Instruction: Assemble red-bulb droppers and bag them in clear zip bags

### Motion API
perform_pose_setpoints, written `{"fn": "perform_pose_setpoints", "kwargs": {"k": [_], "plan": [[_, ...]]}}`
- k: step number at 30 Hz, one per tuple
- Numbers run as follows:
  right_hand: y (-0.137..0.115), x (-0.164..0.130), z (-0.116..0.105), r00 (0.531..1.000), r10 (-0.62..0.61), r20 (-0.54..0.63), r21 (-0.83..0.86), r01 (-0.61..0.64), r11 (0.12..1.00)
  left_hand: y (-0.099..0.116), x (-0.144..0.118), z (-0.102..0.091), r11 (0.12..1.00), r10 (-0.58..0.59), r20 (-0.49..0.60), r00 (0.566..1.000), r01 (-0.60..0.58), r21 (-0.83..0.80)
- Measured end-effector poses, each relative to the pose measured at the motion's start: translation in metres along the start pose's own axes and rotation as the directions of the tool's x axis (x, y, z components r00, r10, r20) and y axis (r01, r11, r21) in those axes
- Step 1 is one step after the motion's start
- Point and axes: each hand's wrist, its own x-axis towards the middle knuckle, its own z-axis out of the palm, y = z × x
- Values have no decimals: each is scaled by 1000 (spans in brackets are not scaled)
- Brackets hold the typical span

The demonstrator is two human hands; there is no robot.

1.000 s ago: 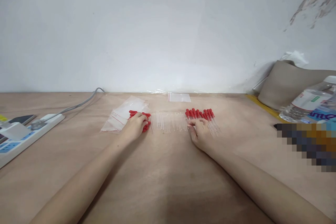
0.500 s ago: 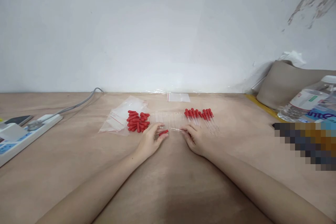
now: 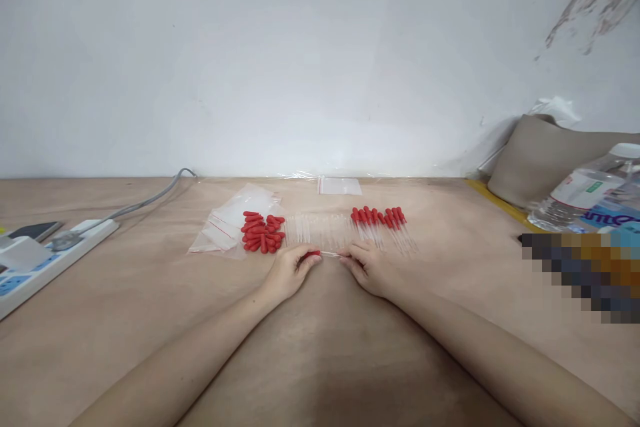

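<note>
Between thumb and fingers, my left hand (image 3: 291, 271) grips a red rubber dropper bulb (image 3: 314, 253), mostly covered by the fingers. My right hand (image 3: 367, 267) pinches a thin clear glass dropper tube (image 3: 330, 254). The tube's left end meets the bulb's open end; how deep it sits inside I cannot tell. A pile of loose red bulbs (image 3: 263, 235) lies beyond my left hand. Behind both hands, clear tubes (image 3: 320, 228) lie side by side in a row. Droppers with red bulbs on them (image 3: 380, 216) are lined up beyond my right hand.
Clear zip bags (image 3: 215, 230) lie left of the bulb pile, and another small bag (image 3: 340, 186) is by the wall. A power strip (image 3: 60, 260) with a grey cable is at the left. On the right are a water bottle (image 3: 575, 193) and a grey-brown object (image 3: 545, 157).
My hands have come together: the tube in my right hand has moved left and now meets the bulb. My left fingers have closed further around the bulb.
</note>
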Motion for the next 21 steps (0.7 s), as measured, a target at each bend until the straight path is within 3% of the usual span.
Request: {"fn": "perform_pose_setpoints", "kwargs": {"k": [10, 21], "plan": [[7, 6, -14, 985, -13, 172, 3, 13, 1000, 4, -4, -6, 993, 105, 174, 979, -94, -70], [-9, 4, -22, 983, -15, 183, -209, 53, 976, 3, -6, -3, 987, 130, 243, 961, -149, 63]]}}
